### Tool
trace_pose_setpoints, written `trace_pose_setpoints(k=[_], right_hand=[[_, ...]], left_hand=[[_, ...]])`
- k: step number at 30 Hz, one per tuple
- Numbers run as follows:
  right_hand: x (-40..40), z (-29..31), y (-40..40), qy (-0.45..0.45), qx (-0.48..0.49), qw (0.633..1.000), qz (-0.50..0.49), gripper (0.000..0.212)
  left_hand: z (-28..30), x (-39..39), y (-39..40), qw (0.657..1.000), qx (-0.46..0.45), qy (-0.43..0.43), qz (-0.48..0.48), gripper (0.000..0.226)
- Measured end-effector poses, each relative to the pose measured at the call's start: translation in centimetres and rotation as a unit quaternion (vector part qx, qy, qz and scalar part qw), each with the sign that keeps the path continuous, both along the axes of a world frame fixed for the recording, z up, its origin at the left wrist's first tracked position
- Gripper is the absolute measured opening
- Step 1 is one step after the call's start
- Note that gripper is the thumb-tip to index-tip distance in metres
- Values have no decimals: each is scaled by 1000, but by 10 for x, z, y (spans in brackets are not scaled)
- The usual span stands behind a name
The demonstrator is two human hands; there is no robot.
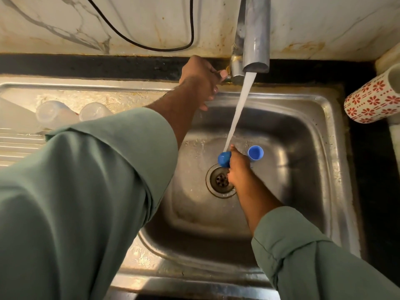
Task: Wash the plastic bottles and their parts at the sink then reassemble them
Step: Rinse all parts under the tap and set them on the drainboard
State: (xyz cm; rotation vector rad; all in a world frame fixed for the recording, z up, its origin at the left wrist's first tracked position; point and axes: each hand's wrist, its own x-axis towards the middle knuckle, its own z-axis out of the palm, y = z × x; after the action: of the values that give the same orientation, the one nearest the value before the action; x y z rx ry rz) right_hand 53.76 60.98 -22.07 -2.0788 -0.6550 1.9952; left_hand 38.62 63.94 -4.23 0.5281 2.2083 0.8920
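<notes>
Over the sink (303, 109): water runs
Left hand (199, 76): my fingers curl round the tap handle (225, 74)
Right hand (238, 167): I grip two blue caps (224, 159)

No legible text, label, brand, number or sign on any surface in the head view.

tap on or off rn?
On. A white stream of water runs from the faucet spout onto a blue cap held by the right hand; left hand grips the tap handle.
</notes>
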Motion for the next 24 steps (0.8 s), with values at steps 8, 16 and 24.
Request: trace_pose_setpoints(k=[8, 16, 24], right_hand=[[8, 5, 7, 222, -23, 973, -59, 19], [-6, -3, -1, 5, 76, 995, 61, 16], [-10, 2, 1, 68, -32, 997, 5, 33]], left_hand=[[-1, 0, 1, 1000, 10, 1, 4, 22], [-1, 0, 1, 1000, 8, 2, 5, 19], [-3, 2, 1, 1000, 11, -2, 7, 21]])
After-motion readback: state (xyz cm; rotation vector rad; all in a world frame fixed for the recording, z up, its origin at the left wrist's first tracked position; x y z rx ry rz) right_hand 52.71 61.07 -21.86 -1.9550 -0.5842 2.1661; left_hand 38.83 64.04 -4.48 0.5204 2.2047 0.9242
